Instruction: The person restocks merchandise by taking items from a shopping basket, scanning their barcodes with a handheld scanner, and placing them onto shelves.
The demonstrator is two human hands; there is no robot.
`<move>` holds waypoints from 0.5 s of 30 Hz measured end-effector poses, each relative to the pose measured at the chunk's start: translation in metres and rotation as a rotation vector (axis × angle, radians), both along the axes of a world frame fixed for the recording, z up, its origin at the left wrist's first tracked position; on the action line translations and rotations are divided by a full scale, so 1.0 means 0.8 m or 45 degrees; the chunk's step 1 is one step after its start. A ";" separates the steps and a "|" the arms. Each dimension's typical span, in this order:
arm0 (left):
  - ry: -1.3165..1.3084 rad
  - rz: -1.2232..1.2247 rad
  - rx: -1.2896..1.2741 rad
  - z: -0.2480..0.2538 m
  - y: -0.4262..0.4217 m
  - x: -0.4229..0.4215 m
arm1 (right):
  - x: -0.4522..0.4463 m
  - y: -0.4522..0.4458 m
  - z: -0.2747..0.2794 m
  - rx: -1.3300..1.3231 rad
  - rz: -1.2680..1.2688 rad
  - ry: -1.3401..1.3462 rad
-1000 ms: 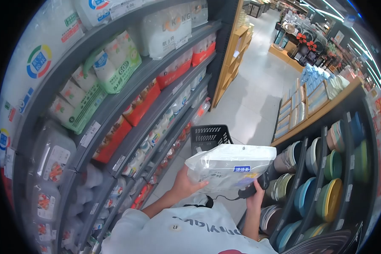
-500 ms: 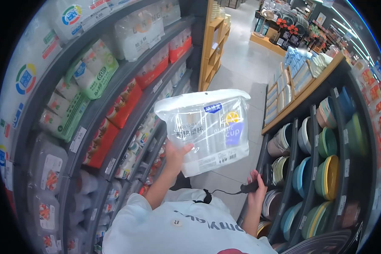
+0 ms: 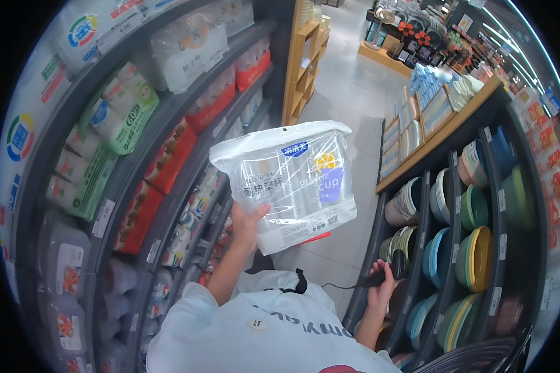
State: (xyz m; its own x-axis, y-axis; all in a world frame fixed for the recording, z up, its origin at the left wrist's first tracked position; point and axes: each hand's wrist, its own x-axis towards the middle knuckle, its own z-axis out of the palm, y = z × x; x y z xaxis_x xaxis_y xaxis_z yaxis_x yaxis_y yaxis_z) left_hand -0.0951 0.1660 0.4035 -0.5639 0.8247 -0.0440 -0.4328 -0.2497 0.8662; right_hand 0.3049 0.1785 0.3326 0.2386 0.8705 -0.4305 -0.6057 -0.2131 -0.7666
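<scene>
My left hand [image 3: 247, 225] grips a clear plastic pack of plastic cups [image 3: 286, 186] by its lower left edge. The pack is held up in front of my body, tilted, with a white band along the top and a purple cup and orange slice printed on it. Down to the right, my right hand [image 3: 381, 289] is closed around a black corded handheld device [image 3: 374, 278]. Its thin cable runs left toward my waist, and its dark rounded head is beside the bowls on the right shelf. A red strip [image 3: 315, 238] shows just below the pack.
Dark shelves on the left carry red packs [image 3: 174, 155], green-wrapped cup packs [image 3: 123, 115] and clear containers [image 3: 73, 273]. On the right, shelves hold stacked bowls [image 3: 479, 258], with folded cloths [image 3: 430, 87] beyond. A tiled aisle [image 3: 348, 81] runs ahead past a wooden rack [image 3: 302, 81].
The pack of cups has shifted slightly left and up in view, and its print is sharper. A red strip now shows under it. My right hand and the device sit slightly lower in view.
</scene>
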 end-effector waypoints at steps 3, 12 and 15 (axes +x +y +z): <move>-0.053 0.003 -0.037 -0.011 0.007 -0.012 | -0.012 0.014 -0.004 0.044 0.059 -0.039; 0.277 -0.570 0.028 0.010 0.007 -0.024 | -0.118 0.066 -0.006 0.039 0.132 -0.154; 0.839 -0.603 0.092 0.006 0.012 -0.051 | -0.146 0.080 -0.033 0.144 0.181 -0.237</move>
State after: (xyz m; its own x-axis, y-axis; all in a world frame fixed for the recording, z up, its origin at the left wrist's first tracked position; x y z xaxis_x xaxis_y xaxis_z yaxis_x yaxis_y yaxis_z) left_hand -0.1357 0.1752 0.4080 -0.0461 0.9702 0.2379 0.0865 -0.2334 0.9685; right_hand 0.1881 0.2422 0.3065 0.1760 0.9410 -0.2889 -0.4222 -0.1929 -0.8858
